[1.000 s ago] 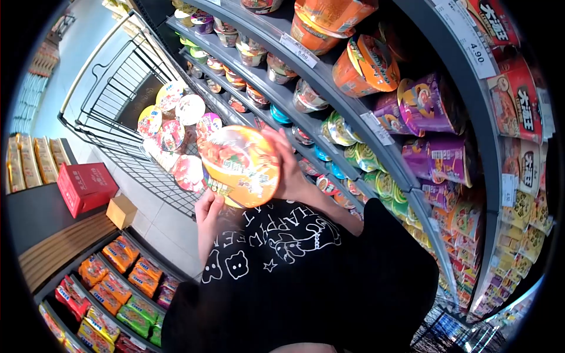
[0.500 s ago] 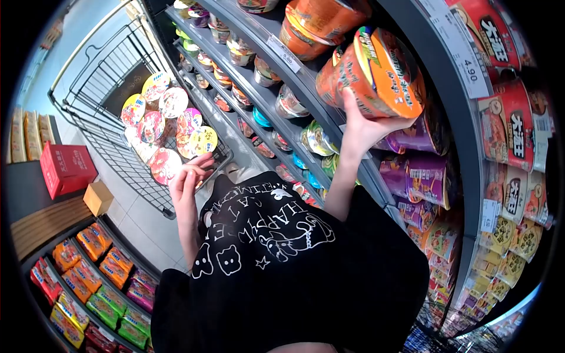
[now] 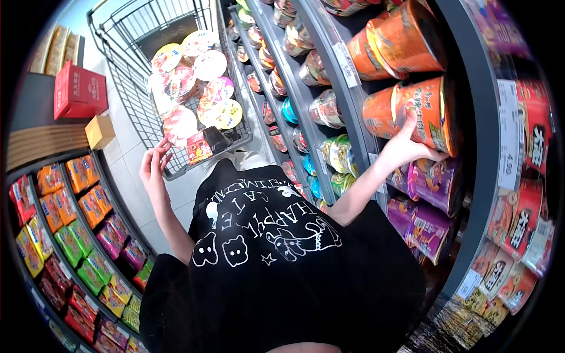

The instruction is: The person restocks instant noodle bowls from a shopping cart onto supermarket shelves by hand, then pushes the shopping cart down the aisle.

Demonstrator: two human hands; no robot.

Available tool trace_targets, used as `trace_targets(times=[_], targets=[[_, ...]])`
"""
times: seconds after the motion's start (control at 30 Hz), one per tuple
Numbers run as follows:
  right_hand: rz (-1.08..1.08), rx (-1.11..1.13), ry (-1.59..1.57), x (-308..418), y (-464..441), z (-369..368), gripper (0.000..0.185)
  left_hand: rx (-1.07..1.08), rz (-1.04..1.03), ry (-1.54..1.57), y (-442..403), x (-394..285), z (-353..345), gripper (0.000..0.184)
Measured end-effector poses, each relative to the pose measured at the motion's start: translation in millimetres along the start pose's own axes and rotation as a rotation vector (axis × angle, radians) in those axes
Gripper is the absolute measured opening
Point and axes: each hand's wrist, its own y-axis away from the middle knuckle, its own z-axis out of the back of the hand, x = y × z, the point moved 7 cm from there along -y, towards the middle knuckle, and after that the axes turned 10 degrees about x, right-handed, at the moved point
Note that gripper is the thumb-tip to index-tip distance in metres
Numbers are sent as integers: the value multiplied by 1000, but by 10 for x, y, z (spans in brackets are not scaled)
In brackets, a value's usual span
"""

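rt grip (image 3: 406, 145) on orng cup (image 3: 433, 107)

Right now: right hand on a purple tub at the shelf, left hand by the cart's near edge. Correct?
Wrong on the colour: the right hand is on an orange tub, not a purple one, as the head view shows. The left hand is by the near edge of the cart, as you said.
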Motion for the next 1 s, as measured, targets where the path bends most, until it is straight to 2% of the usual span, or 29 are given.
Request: trace_targets(times=[0.07, 0.13, 0.2, 0.27, 0.33, 0.4, 0.47, 0.53, 0.6, 0.63, 0.67, 0.73, 0.77, 0.8, 0.87, 0.9, 0.93, 0.97, 1.0], targets=[[28, -23, 64, 3, 24, -21, 96, -27, 0, 11, -43, 96, 87, 19], [46, -22, -33, 20, 62, -55, 91, -17, 84, -1, -121, 302, 157, 18], [45, -41, 69, 160, 133, -89, 86, -27, 148, 53, -272, 643, 236, 18], [103, 36, 321, 255, 350, -115, 78, -17, 234, 76, -448, 940, 215, 19], [172, 93, 20, 222, 636, -165, 72, 36, 308, 114, -650, 1305, 196, 21], [233, 291, -122, 485, 854, -287, 63, 70, 447, 79, -871, 1511, 138, 25], [80, 528, -279, 511, 1108, -548, 59, 132, 514, 165, -1204, 1831, 133, 27], [18, 901, -415, 346, 1564, -1114, 66, 113, 540, 325, -1635, 2240, 208, 32], [-229, 1293, -410, 110, 2125, -1772, 68, 10, 558, 428, -2124, 2896, 417, 37], [-171, 1389, -417, -90, 2512, -2066, 70, -44, 559, 451, -2327, 3157, 487, 52], [-108, 1490, -423, -345, 2939, -2355, 72, -47, 556, 463, -2436, 3117, 426, 52], [-278, 1794, -290, -729, 3679, -2783, 70, -182, 655, 357, -2502, 2992, 373, 67], [-195, 1925, -189, -872, 3987, -2990, 64, -158, 687, 316, -2580, 3047, 384, 76], [-110, 2049, -91, -910, 4237, -3134, 59, -174, 726, 262, -2666, 3127, 429, 76], [-283, 1983, -72, -732, 4115, -3213, 45, -141, 727, 178, -2738, 3119, 447, 70], [-194, 1827, -30, -771, 4123, -3223, 35, -234, 680, 87, -2784, 3137, 513, 65], [-281, 1926, 11, -797, 4169, -3211, 36, -321, 629, -1, -2837, 3172, 591, 60], [-273, 1912, -23, -741, 4143, -3230, 33, -332, 645, -39, -2895, 3231, 655, 47], [-265, 1896, -52, -785, 4177, -3252, 31, -335, 641, -34, -2950, 3254, 689, 47]])
